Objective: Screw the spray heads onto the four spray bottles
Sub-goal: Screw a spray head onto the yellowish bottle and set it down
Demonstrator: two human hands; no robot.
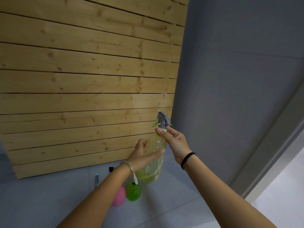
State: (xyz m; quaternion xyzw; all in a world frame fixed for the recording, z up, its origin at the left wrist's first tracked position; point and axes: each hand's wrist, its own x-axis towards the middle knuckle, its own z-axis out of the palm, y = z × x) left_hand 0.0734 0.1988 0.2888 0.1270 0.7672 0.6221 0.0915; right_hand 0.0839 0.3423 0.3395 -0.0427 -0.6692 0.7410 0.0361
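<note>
The left hand point(144, 154) is wrapped round the upper body of a translucent yellow bottle point(154, 163), the thumb laid across the near side and the fingers curled behind it, where they are mostly hidden. At one o'clock from it, the right hand point(174, 142) is closed on the collar of a grey and pale-green spray head point(162, 120), which is pinched between thumb and fingertips at the bottle's neck. The collar itself is covered by the fingers, so how far it is seated on the neck cannot be told. The bottle is held off the floor, tilted with its top toward one o'clock.

A silver bangle point(128, 165) is worn on the left wrist and a black band point(187, 160) on the right.

At seven o'clock from the held bottle, a green ribbed bottle point(133, 192) is seen on the grey floor point(49, 199); its top is cut off by the left wrist, and only a white piece shows there. Just beside it at eight o'clock, a pink bottle point(119, 198) is half hidden by the left forearm. Farther toward nine o'clock, a slim grey part with a blue tip point(96, 179) and a small black object point(111, 169) are too small to identify.

A wooden slat panel point(82, 79) fills the upper left, and a grey wall point(238, 71) is seen at three o'clock.
</note>
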